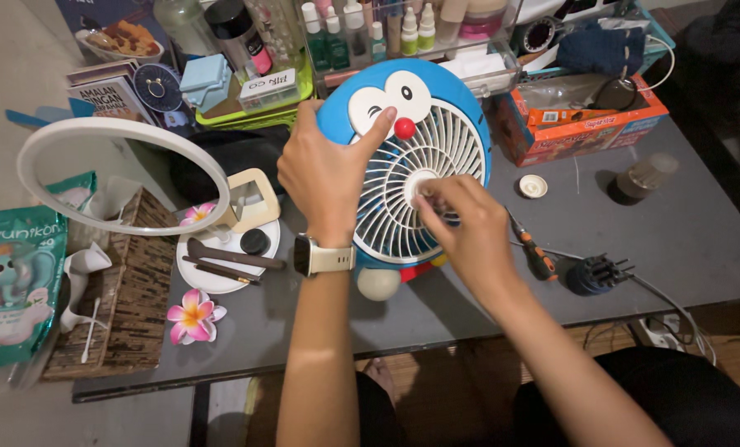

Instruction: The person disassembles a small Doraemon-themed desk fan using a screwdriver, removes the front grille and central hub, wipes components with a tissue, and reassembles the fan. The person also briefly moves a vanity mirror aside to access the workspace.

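Fan: a round blue-and-white plastic desk fan with a cartoon cat face (403, 157) stands upright on the dark grey table (684, 240), between the two hands, its white slatted front grille facing the camera.
Left hand: the left hand (328, 170) grips the fan's upper left edge, fingers curled over the rim and thumb laid across the white eye patch, just beside the small red nose; a beige-strapped smartwatch (324, 257) sits on its wrist.
Right hand: the right hand (461, 223) rests on the grille, fingertips pinched together at the white hub in the middle; whether anything small sits between them cannot be told.
Just right of the right hand: an orange-and-black screwdriver (535, 257) lies on the table, and beyond it a black multi-pronged plug (595, 273) on a cable.
Further right: a small white round cap (533, 185) and a stubby brown bottle (639, 178), well apart from the fan.
Behind the fan: an orange cardboard box (581, 128) and a clear organiser of small bottles (370, 33) crowd its back.
Left of the left hand: a white ring-framed mirror (122, 170), a white round dish with dark brushes (225, 261), a pink plastic flower (192, 316) and a woven brown basket (134, 290).
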